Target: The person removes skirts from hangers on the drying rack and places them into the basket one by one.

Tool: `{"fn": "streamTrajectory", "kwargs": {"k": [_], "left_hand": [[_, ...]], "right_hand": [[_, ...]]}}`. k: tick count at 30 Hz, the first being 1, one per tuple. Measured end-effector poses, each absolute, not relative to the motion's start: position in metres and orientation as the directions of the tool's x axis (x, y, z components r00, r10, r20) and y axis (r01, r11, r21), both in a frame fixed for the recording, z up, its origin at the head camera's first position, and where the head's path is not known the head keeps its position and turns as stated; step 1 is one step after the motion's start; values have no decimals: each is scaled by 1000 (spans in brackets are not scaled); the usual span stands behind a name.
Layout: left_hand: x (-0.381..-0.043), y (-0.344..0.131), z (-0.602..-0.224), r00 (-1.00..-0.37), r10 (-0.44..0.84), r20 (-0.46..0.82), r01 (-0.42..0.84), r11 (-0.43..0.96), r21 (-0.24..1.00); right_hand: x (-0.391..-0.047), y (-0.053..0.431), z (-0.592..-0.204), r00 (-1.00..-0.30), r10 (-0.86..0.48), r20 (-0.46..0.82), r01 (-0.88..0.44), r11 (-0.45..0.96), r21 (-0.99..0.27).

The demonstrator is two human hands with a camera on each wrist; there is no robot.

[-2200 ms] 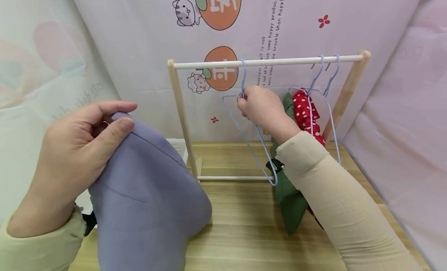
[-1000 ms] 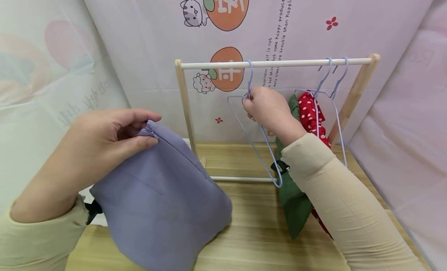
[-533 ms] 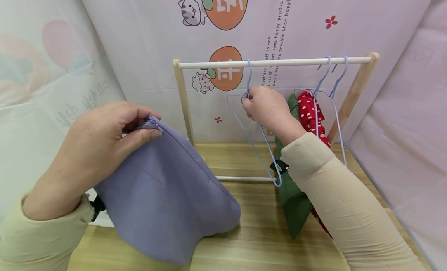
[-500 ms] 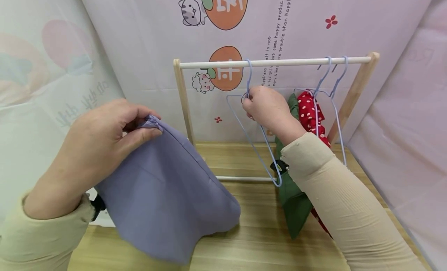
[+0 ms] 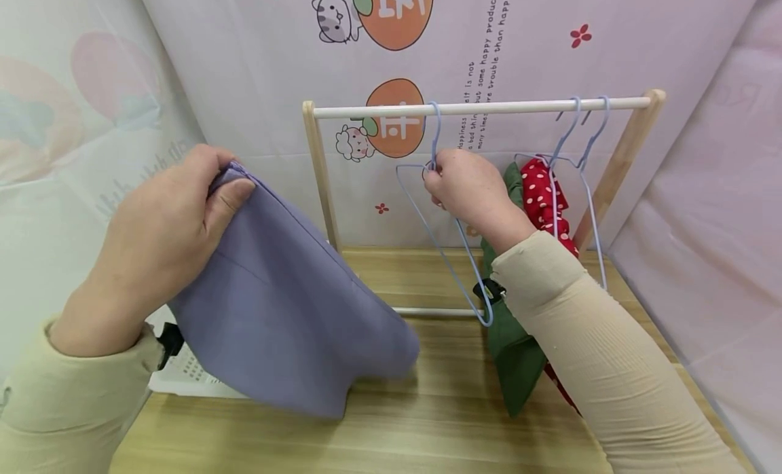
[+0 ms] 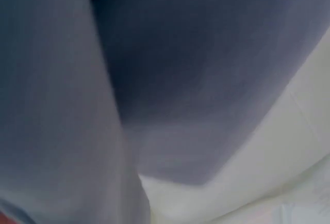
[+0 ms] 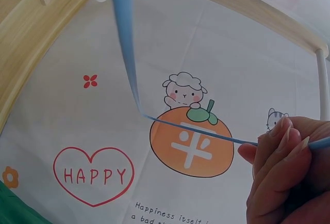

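My left hand [image 5: 161,236] pinches the top edge of a lavender-grey garment [image 5: 287,311] between thumb and fingers. The cloth hangs down and to the right, above the table, and its exact kind is unclear. Close up, its grey folds [image 6: 196,74] fill much of the left wrist view. My right hand [image 5: 473,189] grips a light-blue wire hanger [image 5: 437,128] just under its hook, which sits over the rack's white bar [image 5: 507,108]. In the right wrist view, curled fingers [image 7: 278,172] hold the hanger's wire [image 7: 191,128]. Nothing hangs on this hanger.
Two more blue hangers [image 5: 589,151] hang at the rack's right end, by a red polka-dot garment [image 5: 540,189] and a green garment [image 5: 510,365]. A white perforated basket [image 5: 195,379] stands partly behind the lavender-grey cloth. The wooden table [image 5: 452,420] runs below; printed cloth walls surround it.
My left hand first moved right, then up and slightly left, lifting the lavender-grey garment and uncovering more of the white basket. My right hand keeps its grip on the hanger.
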State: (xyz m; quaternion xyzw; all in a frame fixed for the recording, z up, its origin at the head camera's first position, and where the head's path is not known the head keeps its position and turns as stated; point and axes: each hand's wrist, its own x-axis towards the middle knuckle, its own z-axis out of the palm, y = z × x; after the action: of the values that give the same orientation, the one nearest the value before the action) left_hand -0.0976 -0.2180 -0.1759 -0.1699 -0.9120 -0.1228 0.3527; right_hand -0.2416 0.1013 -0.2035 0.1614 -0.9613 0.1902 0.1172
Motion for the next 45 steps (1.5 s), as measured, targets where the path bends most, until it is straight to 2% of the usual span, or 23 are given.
{"fn": "streamTrajectory", "kwargs": {"k": [6,8,14,21,23,30,37,42,45], "left_hand": [[-107,-228,-174,-633,179,753,296,955,21],[-110,-232,-172,-626,164,762,285,958,27],[-119,-245,-161,-670,110,734,300,944,133],[-126,-265,-148,-731,-37,681,281,894,350],[-127,-271,-145,-736,-56,675,281,881,380],[-135,-294,-138,-826,-118,551,232,820,523],[-138,-304,-136,-805,-123,580,313,742,592],[-135,-311,-131,-858,-145,493,271,687,674],[-135,-316,-130,-882,-132,452,243,694,678]], "right_hand": [[-241,102,-203,-923,-264,278,-350,877,-328],[-241,102,-203,-924,-263,278,-348,879,-326],[-242,101,-203,-925,-260,276,-345,880,-328],[-244,101,-205,-924,-263,279,-349,878,-327],[-244,101,-205,-924,-265,277,-350,879,-325],[-244,101,-203,-932,-260,254,-336,882,-331],[-243,101,-202,-935,-254,246,-329,880,-342],[-243,101,-203,-937,-249,245,-325,879,-349],[-244,101,-203,-938,-248,242,-322,881,-347]]}}
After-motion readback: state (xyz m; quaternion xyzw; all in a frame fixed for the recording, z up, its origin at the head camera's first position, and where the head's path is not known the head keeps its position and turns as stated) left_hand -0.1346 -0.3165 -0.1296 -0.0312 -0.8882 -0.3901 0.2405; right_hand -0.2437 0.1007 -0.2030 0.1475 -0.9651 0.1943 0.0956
